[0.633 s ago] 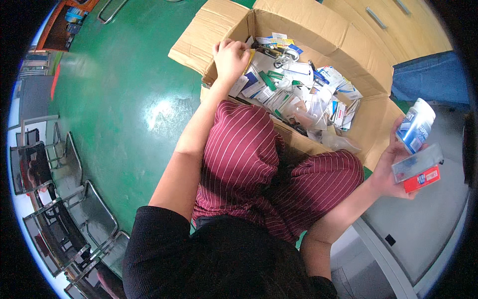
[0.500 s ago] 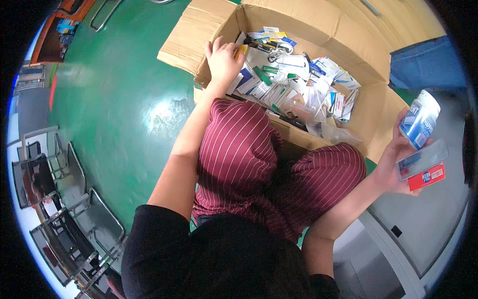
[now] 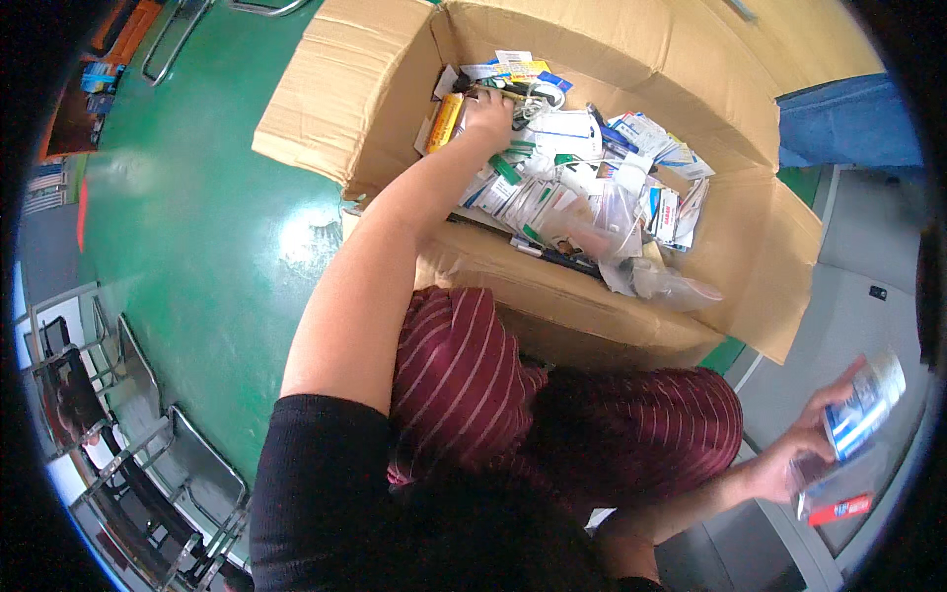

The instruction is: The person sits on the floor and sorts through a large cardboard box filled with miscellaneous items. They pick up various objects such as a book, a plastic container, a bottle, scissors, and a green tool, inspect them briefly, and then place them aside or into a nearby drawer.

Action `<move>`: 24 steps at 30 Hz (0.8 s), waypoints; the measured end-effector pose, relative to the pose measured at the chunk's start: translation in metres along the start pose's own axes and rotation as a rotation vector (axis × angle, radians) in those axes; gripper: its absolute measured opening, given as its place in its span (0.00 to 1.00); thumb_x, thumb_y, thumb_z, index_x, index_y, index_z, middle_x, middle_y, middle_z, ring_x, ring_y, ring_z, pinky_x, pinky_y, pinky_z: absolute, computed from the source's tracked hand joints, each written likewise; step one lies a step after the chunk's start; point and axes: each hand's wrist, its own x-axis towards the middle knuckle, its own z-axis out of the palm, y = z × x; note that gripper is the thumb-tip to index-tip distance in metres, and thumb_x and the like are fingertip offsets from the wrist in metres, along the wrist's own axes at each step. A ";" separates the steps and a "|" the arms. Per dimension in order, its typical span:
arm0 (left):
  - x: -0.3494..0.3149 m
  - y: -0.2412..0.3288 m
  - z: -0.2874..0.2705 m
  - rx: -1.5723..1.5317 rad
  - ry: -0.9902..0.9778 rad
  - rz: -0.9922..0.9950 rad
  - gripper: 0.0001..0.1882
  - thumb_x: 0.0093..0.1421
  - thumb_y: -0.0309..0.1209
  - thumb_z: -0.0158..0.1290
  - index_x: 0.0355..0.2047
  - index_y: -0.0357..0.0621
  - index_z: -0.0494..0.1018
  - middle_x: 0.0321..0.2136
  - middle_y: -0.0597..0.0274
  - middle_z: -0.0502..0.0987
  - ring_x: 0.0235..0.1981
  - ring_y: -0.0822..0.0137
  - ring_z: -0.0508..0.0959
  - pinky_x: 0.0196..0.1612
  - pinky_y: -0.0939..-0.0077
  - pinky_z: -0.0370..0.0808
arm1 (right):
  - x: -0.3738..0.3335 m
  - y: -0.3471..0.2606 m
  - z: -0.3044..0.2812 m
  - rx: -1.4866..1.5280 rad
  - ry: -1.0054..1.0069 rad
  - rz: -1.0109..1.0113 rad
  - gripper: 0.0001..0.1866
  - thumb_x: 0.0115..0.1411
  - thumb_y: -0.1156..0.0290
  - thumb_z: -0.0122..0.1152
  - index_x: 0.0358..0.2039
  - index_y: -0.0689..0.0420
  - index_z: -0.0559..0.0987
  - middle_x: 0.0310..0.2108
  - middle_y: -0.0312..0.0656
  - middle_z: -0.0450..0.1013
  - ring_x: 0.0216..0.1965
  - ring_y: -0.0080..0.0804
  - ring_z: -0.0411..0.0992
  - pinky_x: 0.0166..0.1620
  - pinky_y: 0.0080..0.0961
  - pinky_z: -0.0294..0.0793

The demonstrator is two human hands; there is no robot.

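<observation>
I see chairs [image 3: 211, 446] near left, green floor [image 3: 222, 212] beyond them, an orange shelf [image 3: 132, 36] far left, blue cloth [image 3: 848, 123] far right.

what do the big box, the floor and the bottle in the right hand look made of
Box: matte brown cardboard, from its creased, bent flaps.
Floor: glossy green coating, perhaps paint or resin, as it throws back bright glare.
Bottle: probably smooth plastic, given its rounded, pale body; blur leaves that open.

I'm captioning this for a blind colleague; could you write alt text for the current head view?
A person's left grip is inside a carton of cards and cables, beside a yellow pack; the right grip holds a bottle, clear case and red pack.
</observation>
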 end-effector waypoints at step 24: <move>0.010 -0.045 -0.002 -0.181 0.000 -0.028 0.14 0.41 0.32 0.48 0.32 0.52 0.72 0.34 0.58 0.72 0.39 0.60 0.70 0.39 0.68 0.68 | -0.015 -0.015 0.001 0.008 -0.006 -0.122 0.50 0.38 0.59 0.59 0.56 0.46 0.37 0.58 0.38 0.30 0.54 0.46 0.43 0.32 0.27 0.71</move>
